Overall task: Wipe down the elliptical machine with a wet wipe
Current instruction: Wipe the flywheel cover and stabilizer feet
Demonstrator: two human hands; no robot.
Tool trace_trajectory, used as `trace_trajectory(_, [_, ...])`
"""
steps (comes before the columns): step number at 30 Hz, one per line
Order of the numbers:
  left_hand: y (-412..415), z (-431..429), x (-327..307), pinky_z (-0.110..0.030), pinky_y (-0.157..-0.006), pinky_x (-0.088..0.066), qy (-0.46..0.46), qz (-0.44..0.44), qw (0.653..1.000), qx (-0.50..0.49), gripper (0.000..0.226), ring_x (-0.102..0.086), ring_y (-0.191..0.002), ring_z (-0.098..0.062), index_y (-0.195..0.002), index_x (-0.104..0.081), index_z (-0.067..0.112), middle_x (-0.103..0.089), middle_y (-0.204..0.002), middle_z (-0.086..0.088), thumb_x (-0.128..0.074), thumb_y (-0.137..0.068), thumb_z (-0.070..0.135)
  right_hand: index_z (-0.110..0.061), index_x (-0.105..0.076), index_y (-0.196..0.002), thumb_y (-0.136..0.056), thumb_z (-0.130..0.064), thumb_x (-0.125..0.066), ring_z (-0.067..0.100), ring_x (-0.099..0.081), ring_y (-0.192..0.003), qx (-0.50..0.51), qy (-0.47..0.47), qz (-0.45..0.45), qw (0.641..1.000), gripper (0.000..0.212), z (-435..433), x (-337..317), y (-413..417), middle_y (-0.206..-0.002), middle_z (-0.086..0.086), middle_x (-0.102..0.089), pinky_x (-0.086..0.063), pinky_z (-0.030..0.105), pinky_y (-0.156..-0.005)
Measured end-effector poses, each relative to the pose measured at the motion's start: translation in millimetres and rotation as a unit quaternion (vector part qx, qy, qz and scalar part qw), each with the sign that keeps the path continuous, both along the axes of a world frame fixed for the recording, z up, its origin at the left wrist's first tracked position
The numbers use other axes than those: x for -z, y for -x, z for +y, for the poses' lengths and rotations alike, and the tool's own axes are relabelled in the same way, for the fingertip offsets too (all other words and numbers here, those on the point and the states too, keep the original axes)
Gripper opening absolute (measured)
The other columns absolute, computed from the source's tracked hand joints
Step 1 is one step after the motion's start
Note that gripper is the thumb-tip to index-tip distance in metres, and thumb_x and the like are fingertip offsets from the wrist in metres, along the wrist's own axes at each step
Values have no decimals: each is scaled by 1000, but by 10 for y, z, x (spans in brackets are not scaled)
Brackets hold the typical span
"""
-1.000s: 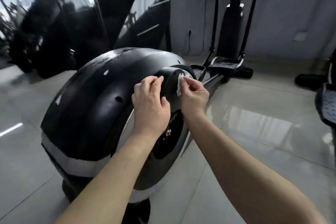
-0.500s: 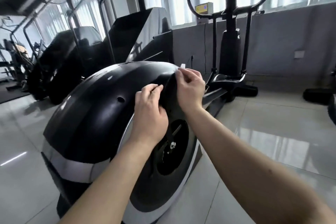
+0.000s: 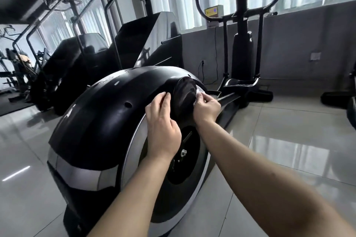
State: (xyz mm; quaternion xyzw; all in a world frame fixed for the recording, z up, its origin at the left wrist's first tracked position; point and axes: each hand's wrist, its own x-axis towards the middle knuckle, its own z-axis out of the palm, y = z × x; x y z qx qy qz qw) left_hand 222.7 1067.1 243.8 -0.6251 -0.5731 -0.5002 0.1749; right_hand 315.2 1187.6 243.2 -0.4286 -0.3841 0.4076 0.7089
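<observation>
The elliptical machine's black flywheel housing (image 3: 100, 121) fills the middle of the view, with a silver rim and a round black crank cover (image 3: 184, 94) on its side. My left hand (image 3: 163, 127) rests on the housing just left of that cover, fingertips curled over its edge. My right hand (image 3: 207, 105) pinches a white wet wipe (image 3: 198, 94) against the cover's right edge; most of the wipe is hidden under my fingers. The machine's pedal (image 3: 240, 83) and upright column (image 3: 241, 54) stand beyond.
Glossy grey floor tiles (image 3: 289, 150) surround the machine. More black gym machines (image 3: 77, 63) stand to the left and back. A grey wall (image 3: 308, 44) under curtained windows runs behind, and dark equipment (image 3: 339, 96) sits at the right edge.
My right hand has slid from the top of the round cover down its right side with the wipe. The view has tilted up and my left hand stays on the housing.
</observation>
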Motion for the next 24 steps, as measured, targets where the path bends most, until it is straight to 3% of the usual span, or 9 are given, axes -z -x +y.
trace_trajectory(2, [-39, -17, 77, -44, -114, -39, 2, -9, 1000, 3, 76, -38, -135, -26, -149, -46, 5, -41, -152, -6, -43, -77, -18, -16, -82, -94, -92, -29, -71, 10, -67, -81, -20, 16, 18, 1000, 17, -28, 112, 25, -92, 7, -77, -57, 39, -98])
trace_trajectory(4, [-37, -27, 117, -47, -113, -38, -3, -20, 1000, 12, 78, -37, -136, -27, -149, -46, 6, -39, -152, -6, -43, -74, -19, -19, -82, -93, -89, -36, -71, 14, -68, -83, -26, -9, 6, 1000, 20, -71, -5, 55, -97, 11, -76, -57, 49, -95])
trace_trajectory(9, [32, -76, 144, -31, -122, -25, 4, -26, 999, 37, 74, -32, -142, -21, -145, -48, 6, -38, -152, -2, -46, -76, -20, -10, -78, -111, -96, -24, -72, 0, -62, -94, -8, -156, -63, 986, 21, -599, -377, 205, -105, -2, -64, -47, 12, -89])
trace_trajectory(11, [57, -112, 184, -27, -124, -21, 18, -26, 998, 46, 74, -28, -145, -16, -145, -49, 7, -37, -153, 0, -45, -76, -19, -15, -79, -110, -96, -24, -72, 6, -65, -92, -22, -187, -78, 979, 18, -784, -121, 247, -104, -1, -65, -50, 17, -86])
trace_trajectory(13, [83, -130, 213, -24, -123, -21, 20, -21, 999, 45, 73, -28, -146, -12, -145, -50, 7, -38, -153, 1, -46, -78, -19, -19, -80, -110, -95, -25, -74, 17, -69, -89, -29, -158, -65, 985, 17, -758, 154, 206, -103, -2, -66, -55, 27, -86])
trace_trajectory(16, [97, -121, 236, -26, -121, -25, 15, -12, 999, 44, 70, -28, -144, -7, -147, -49, 9, -38, -153, 1, -48, -82, -16, -15, -80, -110, -96, -27, -72, 6, -67, -83, -9, -33, -25, 999, 20, -381, 167, 76, -101, 3, -72, -54, 24, -91])
trace_trajectory(18, [99, -116, 250, -25, -120, -26, 17, -8, 999, 44, 71, -28, -144, -9, -148, -47, 9, -36, -154, 1, -49, -81, -16, -11, -79, -112, -96, -28, -70, -1, -65, -81, -19, -7, 8, 1000, 25, -232, 31, 46, -107, 7, -72, -53, 18, -92])
trace_trajectory(21, [117, -120, 276, -13, -119, -17, 32, -6, 998, 55, 74, -26, -146, -10, -150, -44, 10, -31, -157, 2, -49, -80, -16, -9, -77, -112, -97, -22, -71, -7, -63, -85, 1, -113, -8, 994, 21, -492, -96, 197, -107, 2, -63, -48, 10, -87])
trace_trajectory(24, [129, -147, 307, -12, -119, -17, 39, -16, 997, 67, 71, -25, -146, -6, -150, -43, 11, -29, -158, 4, -49, -84, -14, -16, -78, -109, -98, -16, -70, 7, -66, -81, -13, -217, -52, 975, 15, -827, 51, 314, -105, 2, -62, -54, 20, -78])
